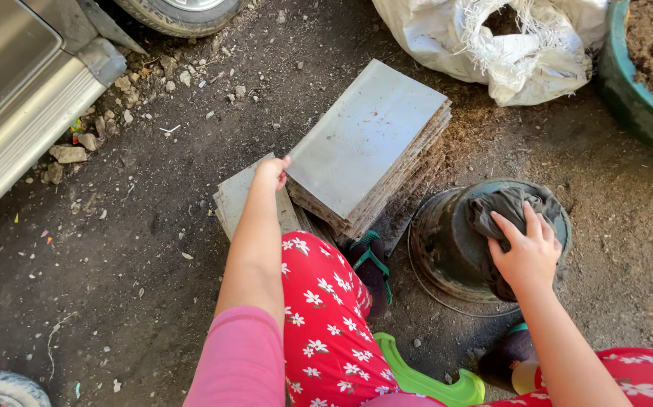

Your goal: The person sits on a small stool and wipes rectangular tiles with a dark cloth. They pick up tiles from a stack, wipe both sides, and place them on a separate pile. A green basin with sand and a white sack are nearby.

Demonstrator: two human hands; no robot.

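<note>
My left hand (272, 172) grips the near corner of the top grey tile of a tilted stack of flat grey tiles (368, 139) on the dirt ground. Another grey tile (236, 197) lies flat below it. My right hand (526, 252) presses a dark grey cloth (509, 205) onto the bottom of an upturned dark plastic pot (451, 245). I am crouched, in red trousers with white flowers (326, 324) and a pink sleeve (240, 362).
A white woven sack (507, 41) lies open at the back. At the right edge stands a green tub of soil (643, 83). A vehicle's silver body (17, 98) and tyre (179, 11) sit at the left. A green plastic piece (424, 380) lies near my feet.
</note>
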